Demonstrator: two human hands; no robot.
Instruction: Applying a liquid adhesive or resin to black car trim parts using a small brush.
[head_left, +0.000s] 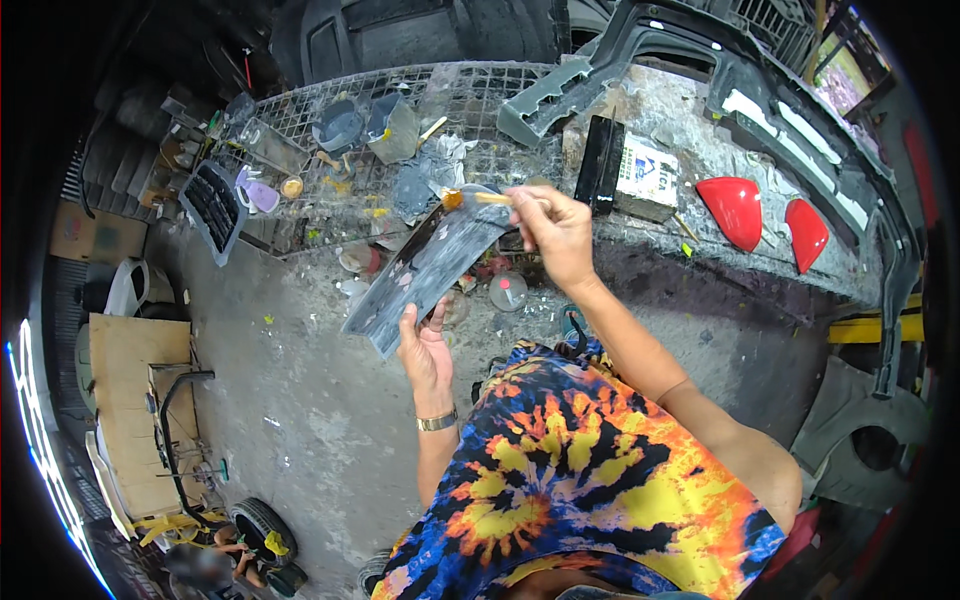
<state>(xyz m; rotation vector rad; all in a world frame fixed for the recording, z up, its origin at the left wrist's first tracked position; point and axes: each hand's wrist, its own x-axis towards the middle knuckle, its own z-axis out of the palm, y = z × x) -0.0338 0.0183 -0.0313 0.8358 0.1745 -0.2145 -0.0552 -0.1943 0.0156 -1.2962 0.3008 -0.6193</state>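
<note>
A long grey panel with a scuffed, streaky face is held slantwise over the floor in front of the bench. My left hand grips its lower edge, with the thumb on the near face and some fingers hidden behind. In my right hand is a brush with a pale wooden handle, pinched between thumb and fingers. Its amber, wet-looking tip is at the panel's upper end; whether it touches the surface I cannot tell.
On the stained bench are a grey bucket, a cut-open container, a white-and-black can and red curved covers. A large bumper lies at right. Another person is by a tyre, lower left.
</note>
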